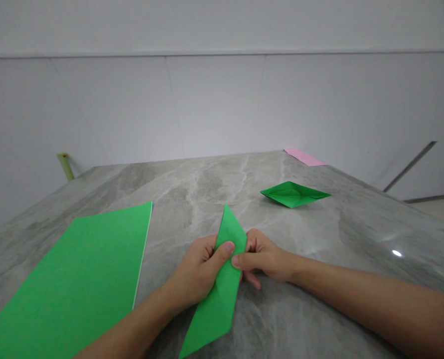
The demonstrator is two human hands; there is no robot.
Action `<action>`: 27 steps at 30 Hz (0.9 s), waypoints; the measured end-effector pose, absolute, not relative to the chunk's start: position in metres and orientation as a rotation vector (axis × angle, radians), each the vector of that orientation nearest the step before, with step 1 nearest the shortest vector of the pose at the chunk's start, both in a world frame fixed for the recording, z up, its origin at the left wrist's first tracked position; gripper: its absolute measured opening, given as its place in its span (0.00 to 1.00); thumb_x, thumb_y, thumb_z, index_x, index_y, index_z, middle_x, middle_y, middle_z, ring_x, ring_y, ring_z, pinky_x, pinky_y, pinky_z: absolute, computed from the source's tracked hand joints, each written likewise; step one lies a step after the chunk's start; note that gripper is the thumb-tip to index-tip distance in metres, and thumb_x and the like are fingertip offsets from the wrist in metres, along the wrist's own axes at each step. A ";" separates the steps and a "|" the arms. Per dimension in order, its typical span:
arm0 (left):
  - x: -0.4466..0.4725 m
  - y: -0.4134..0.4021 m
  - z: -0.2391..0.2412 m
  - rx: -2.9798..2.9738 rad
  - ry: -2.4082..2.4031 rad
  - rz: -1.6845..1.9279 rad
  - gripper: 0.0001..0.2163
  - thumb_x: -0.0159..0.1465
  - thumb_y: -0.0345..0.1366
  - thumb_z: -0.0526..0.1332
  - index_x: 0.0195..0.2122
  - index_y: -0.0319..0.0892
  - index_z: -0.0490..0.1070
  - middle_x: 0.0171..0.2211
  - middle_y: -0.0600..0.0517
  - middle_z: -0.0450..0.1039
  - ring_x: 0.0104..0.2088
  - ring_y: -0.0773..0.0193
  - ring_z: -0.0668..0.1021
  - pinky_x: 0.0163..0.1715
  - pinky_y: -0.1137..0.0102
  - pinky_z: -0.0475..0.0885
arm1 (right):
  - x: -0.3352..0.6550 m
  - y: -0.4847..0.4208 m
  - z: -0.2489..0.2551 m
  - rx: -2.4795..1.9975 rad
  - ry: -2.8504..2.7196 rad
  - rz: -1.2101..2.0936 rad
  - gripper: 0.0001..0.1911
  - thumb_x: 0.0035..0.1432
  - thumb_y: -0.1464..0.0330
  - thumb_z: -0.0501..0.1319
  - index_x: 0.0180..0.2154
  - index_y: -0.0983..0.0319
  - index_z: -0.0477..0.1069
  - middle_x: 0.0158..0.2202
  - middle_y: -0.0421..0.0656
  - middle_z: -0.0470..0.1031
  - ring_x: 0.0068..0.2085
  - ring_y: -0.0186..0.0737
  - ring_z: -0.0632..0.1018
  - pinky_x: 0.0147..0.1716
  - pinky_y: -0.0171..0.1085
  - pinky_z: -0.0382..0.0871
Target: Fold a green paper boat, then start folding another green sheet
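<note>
Between my two hands is a folded green paper (222, 294), long and pointed at both ends, held just above the table at a slant. My left hand (201, 269) grips its left edge, thumb pressed flat on the front and fingers behind. From the right, my right hand (264, 257) pinches the opposite edge, its thumb on the front near the other thumb. The fingers behind the paper are partly hidden. Further off to the right lies a second folded green paper (291, 194), diamond-shaped with pointed ends and slightly raised folds.
A stack of large green paper sheets (83, 269) covers the left side of the grey marbled table (192, 194). A pink paper (304, 157) lies at the far right corner. Behind the table stands a white wall (214, 104), with a light green object (65, 166) beyond the left edge.
</note>
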State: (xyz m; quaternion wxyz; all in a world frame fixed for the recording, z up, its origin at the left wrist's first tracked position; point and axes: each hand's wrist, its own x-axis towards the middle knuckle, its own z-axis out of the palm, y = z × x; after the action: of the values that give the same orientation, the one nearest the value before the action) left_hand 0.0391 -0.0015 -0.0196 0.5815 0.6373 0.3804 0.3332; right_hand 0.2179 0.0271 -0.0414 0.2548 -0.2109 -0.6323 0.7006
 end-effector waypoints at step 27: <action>0.040 -0.004 -0.021 1.962 1.299 0.787 0.19 0.70 0.46 0.46 0.23 0.44 0.58 0.18 0.58 0.59 0.21 0.67 0.64 0.24 0.70 0.54 | 0.218 0.024 -0.040 -0.613 -1.872 1.747 0.28 0.58 0.50 0.60 0.16 0.64 0.67 0.10 0.36 0.64 0.13 0.26 0.63 0.16 0.29 0.55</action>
State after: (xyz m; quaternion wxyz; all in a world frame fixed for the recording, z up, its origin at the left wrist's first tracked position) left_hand 0.0401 -0.0042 -0.0213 0.3242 0.7480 0.4954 0.3000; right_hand 0.2181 0.0241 -0.0401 0.2517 -0.2254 -0.6880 0.6423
